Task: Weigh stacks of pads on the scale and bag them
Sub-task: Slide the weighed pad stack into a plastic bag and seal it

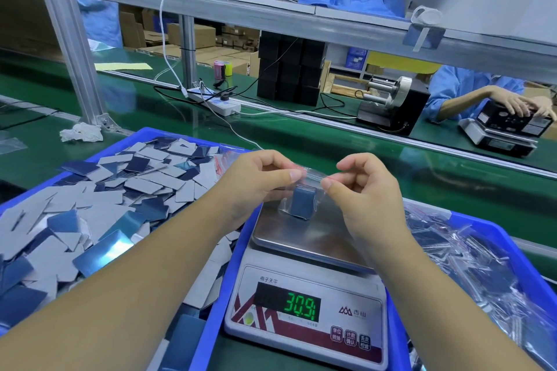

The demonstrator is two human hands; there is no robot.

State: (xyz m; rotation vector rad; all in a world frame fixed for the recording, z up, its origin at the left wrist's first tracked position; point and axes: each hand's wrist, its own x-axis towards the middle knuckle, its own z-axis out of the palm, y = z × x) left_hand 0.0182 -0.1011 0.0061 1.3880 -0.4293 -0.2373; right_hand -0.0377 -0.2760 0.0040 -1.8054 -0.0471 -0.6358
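Note:
My left hand (259, 181) and my right hand (364, 190) pinch the top edge of a small clear zip bag (313, 178) from either side. Inside the bag sits a stack of blue pads (302, 205), and its lower end touches the steel pan (301, 235) of the white scale (304, 310). The scale display (298, 306) reads 30.9. Left of the scale, a blue tray (211, 325) holds several loose blue and grey pads (105, 205).
A second blue tray (497, 226) on the right holds filled clear bags (470, 265). Beyond lie the green conveyor belt (331, 141), a power strip (214, 102), a tape dispenser (391, 105) and stacked black boxes (289, 69). Another person's hands work at a far scale (497, 135).

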